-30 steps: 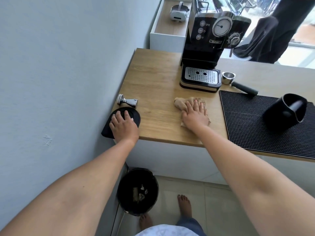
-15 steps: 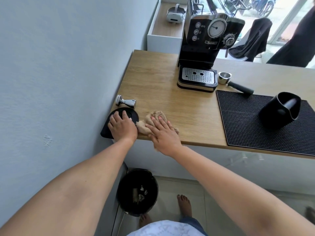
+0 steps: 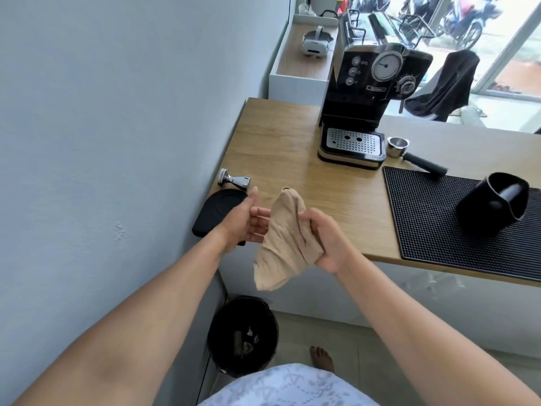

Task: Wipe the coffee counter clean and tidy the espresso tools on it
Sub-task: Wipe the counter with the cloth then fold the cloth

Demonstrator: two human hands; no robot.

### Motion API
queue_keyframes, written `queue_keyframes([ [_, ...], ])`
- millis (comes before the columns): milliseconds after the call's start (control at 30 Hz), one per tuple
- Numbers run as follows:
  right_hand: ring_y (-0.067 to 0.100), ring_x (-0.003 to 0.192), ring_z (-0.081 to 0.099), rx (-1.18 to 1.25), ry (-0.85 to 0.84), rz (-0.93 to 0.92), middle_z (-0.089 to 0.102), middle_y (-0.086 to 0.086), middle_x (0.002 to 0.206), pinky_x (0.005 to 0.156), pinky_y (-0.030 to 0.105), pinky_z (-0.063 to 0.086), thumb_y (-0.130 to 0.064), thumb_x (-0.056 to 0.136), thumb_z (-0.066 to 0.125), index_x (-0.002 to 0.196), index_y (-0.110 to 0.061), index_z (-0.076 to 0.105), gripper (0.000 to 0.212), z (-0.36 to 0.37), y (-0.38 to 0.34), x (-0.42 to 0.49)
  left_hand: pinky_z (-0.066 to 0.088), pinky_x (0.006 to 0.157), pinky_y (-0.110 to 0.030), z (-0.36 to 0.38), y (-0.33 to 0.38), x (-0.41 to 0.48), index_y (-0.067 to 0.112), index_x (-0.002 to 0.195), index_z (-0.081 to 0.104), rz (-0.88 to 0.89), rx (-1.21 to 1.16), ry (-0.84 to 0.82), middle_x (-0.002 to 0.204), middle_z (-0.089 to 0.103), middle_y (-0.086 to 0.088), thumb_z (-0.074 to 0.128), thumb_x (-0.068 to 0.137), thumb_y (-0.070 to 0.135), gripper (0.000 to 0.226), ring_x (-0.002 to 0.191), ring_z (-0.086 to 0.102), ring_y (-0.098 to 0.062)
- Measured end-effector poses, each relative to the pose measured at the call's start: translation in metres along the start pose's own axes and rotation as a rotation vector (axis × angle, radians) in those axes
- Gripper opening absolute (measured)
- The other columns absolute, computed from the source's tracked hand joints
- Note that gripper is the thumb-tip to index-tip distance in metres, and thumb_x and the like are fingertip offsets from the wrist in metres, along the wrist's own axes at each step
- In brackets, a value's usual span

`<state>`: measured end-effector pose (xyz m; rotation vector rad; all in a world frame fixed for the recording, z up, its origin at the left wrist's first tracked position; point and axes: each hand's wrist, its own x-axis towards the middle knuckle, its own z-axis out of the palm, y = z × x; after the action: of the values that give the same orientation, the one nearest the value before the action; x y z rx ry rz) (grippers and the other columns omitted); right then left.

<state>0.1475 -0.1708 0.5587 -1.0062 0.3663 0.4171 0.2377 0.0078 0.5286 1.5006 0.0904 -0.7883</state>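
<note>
Cloth [image 3: 285, 238] is off the desk [image 3: 281, 142], held in the air front-left of the espresso machine [image 3: 366, 92], past the desk's front edge. Right hand [image 3: 328, 238]: grip closed round the bunched end. Left hand [image 3: 243, 221]: grip open, straight fingers at the cloth's edge. Probably a shake-out or refold. She should keep it over the bin [image 3: 243, 335] and fold to a clean face. Tamper [image 3: 235, 180] lies on its side far left of the machine, not yet tidied.
</note>
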Motion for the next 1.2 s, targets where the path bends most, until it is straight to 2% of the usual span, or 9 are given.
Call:
queue_keyframes([
  [67,0.031,0.097,0.069,0.053,-0.055,-0.009,0.069,0.021,0.11,0.09,0.042,0.056,-0.036,0.096,0.055,0.123,0.004,0.059,0.049,-0.002,-0.005,0.006,0.054,0.068,-0.032,-0.01,-0.001,0.001,0.006,0.103,0.067,-0.093,-0.086,-0.144,0.087,0.07,-0.01,0.03,0.088,0.079,0.083,0.073,0.068,-0.023],
  [200,0.035,0.103,0.067,0.03,-0.008,0.03,0.066,0.02,0.116,0.093,0.05,0.053,-0.026,0.081,0.08,0.134,0.0,0.052,0.066,-0.002,-0.021,0.019,0.047,0.101,-0.047,-0.02,-0.001,0.0,-0.006,0.133,0.055,-0.173,-0.219,-0.331,0.13,0.059,-0.023,0.045,0.08,0.082,0.103,0.117,0.059,-0.036],
  [467,0.027,0.087,0.072,0.128,0.124,-0.054,0.072,0.017,0.1,0.079,0.042,0.061,-0.012,0.094,0.059,0.12,0.002,0.058,0.029,0.004,-0.066,0.04,0.038,0.108,-0.058,-0.004,0.017,0.01,0.007,0.135,0.059,-0.207,-0.347,-0.459,0.132,0.058,-0.025,0.046,0.076,0.082,0.096,0.124,0.053,-0.045],
  [667,0.027,0.08,0.074,0.164,0.225,-0.08,0.073,0.016,0.094,0.072,0.043,0.062,-0.009,0.099,0.046,0.112,0.001,0.061,0.022,0.001,-0.105,0.075,0.05,0.092,-0.047,-0.006,0.058,0.043,0.017,0.121,0.065,-0.056,-0.362,-0.187,0.117,0.068,-0.011,0.061,0.086,0.057,0.053,0.108,0.065,-0.028],
  [833,0.03,0.103,0.069,0.039,0.356,-0.055,0.072,0.015,0.114,0.09,0.047,0.055,-0.009,0.098,0.046,0.121,0.001,0.062,0.029,0.004,-0.131,0.127,0.059,0.071,-0.035,-0.02,0.107,0.072,0.02,0.109,0.062,0.039,-0.194,0.071,0.097,0.066,-0.002,0.057,0.098,0.034,0.018,0.088,0.064,-0.017],
  [933,0.028,0.093,0.07,-0.095,0.415,-0.031,0.072,0.015,0.104,0.077,0.041,0.057,-0.002,0.097,0.046,0.127,0.005,0.058,0.034,0.008,-0.14,0.159,0.049,0.061,-0.028,-0.034,0.128,0.094,0.019,0.1,0.061,0.023,-0.023,0.214,0.09,0.061,-0.002,0.057,0.098,0.026,0.008,0.079,0.057,-0.015],
  [1067,0.032,0.106,0.064,-0.213,0.441,-0.008,0.067,0.013,0.11,0.081,0.04,0.051,0.005,0.1,0.039,0.129,0.004,0.054,0.033,0.015,-0.15,0.204,0.041,0.052,-0.024,-0.051,0.149,0.135,0.023,0.094,0.061,0.002,0.079,0.357,0.085,0.059,-0.001,0.053,0.099,0.015,0.012,0.068,0.052,-0.014],
  [1133,0.029,0.094,0.067,-0.204,0.459,-0.009,0.067,0.015,0.117,0.069,0.041,0.054,0.007,0.096,0.044,0.128,0.002,0.055,0.034,0.013,-0.156,0.236,0.037,0.048,-0.021,-0.059,0.16,0.158,0.024,0.104,0.062,0.003,0.105,0.402,0.087,0.06,-0.001,0.051,0.098,0.009,0.019,0.063,0.05,-0.013],
  [1200,0.024,0.079,0.067,-0.17,0.468,-0.044,0.07,0.012,0.101,0.059,0.035,0.053,0.008,0.092,0.047,0.128,-0.001,0.057,0.038,0.01,-0.159,0.261,0.033,0.044,-0.017,-0.064,0.167,0.173,0.026,0.12,0.062,0.049,0.131,0.457,0.089,0.062,-0.001,0.051,0.097,0.004,0.033,0.057,0.047,-0.012],
])
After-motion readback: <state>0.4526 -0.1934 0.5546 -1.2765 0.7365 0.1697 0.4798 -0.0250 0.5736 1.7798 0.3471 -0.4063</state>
